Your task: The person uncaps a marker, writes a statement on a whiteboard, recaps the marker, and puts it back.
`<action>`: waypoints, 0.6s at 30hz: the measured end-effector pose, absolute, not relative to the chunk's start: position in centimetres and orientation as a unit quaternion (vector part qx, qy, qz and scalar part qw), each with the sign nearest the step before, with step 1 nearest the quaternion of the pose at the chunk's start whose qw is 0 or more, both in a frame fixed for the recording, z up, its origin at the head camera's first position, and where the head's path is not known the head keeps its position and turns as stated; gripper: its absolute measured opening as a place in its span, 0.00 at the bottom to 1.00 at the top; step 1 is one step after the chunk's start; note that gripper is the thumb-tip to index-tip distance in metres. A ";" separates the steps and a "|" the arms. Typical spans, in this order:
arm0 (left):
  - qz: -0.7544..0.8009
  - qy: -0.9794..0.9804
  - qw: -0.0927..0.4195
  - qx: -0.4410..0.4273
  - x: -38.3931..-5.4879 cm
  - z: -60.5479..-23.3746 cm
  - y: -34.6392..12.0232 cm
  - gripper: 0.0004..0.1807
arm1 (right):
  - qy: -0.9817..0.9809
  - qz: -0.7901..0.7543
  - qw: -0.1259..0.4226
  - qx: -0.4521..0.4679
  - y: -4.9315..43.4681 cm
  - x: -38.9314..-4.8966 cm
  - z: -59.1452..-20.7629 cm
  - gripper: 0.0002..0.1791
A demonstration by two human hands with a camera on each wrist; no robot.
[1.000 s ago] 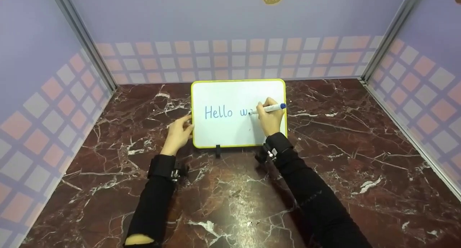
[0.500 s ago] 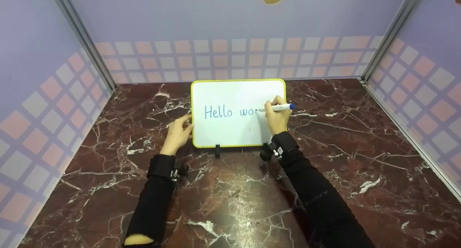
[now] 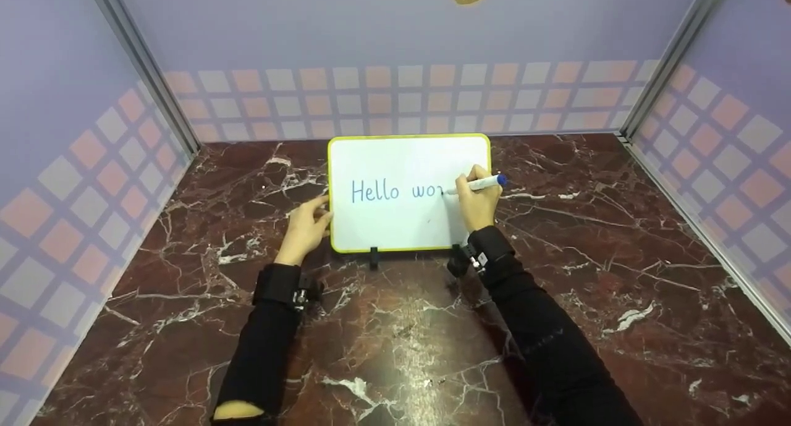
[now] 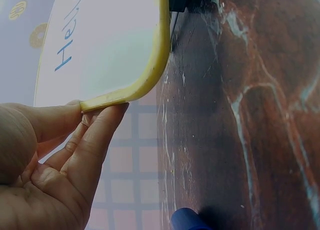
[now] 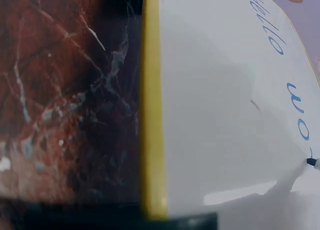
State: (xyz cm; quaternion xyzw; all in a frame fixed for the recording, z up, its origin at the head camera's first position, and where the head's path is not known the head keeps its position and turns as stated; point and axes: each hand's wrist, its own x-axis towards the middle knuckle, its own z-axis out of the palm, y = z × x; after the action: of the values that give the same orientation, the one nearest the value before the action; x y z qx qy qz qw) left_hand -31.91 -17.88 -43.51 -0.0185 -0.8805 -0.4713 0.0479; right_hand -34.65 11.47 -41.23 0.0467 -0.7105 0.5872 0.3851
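Observation:
A whiteboard (image 3: 395, 222) with a yellow frame stands propped up, with "Hello wo" and a further short stroke in blue on it. My left hand (image 3: 306, 225) pinches the board's left edge between thumb and fingers, seen close in the left wrist view at the yellow frame (image 4: 145, 80). My right hand (image 3: 479, 200) grips a white marker (image 3: 482, 183) with a blue end, in front of the board's right side. In the right wrist view the dark marker tip (image 5: 311, 161) is right at the new stroke after the "o"; that hand is out of this view.
A black stand foot (image 3: 374, 259) juts out under the board onto the dark red marbled table (image 3: 383, 327). A blue cylindrical thing (image 4: 187, 219) lies on the table by the left hand. Purple checked walls (image 3: 408, 98) enclose the back and sides.
The right hand with the marker has moved to the right along the line of writing. The "o" and the start of another letter have appeared. The left hand has stayed at the edge.

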 end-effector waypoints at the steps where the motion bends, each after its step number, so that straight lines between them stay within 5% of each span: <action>1: -0.470 -0.881 0.048 -0.019 -31.9 -43.5 -17.9 0.23 | -0.716 0.581 0.385 0.040 11.6 -35.0 -41.6 0.21; 18: -0.477 -0.878 0.035 -0.015 -31.9 -43.4 -17.9 0.24 | -0.662 0.647 0.377 0.044 13.1 -36.7 -42.6 0.22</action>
State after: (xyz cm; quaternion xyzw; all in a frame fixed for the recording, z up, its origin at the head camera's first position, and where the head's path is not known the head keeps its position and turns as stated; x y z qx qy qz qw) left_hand -31.90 -17.88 -43.39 -0.0151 -0.8783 -0.4766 0.0348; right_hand -36.66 13.13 -42.57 0.0439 -0.6618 0.6466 0.3768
